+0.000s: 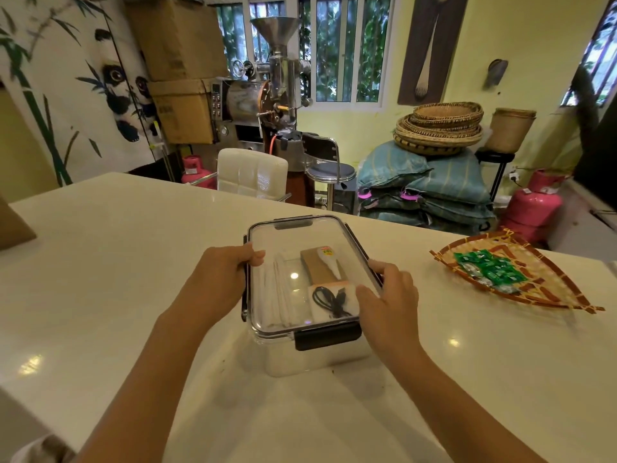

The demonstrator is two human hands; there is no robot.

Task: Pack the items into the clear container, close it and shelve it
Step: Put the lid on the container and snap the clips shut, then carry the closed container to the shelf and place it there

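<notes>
The clear container (pixel 317 362) sat mid-counter (pixel 133 248) with its lid (pixel 293 238) on, the left hand (pixel 223 275) gripping the lid's 9 o'clock edge, the right hand (pixel 389 295) its 3 o'clock edge.

Container (pixel 317 362) on the counter (pixel 117 262), tray (pixel 547 295) to its right; inside, apparently a cable (pixel 330 300).

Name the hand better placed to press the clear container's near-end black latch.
Right, probably. The right hand holds the near-right corner of the clear plastic lid, beside that black latch; the left hand grips the left edge of the clear rectangular container, farther off.
</notes>
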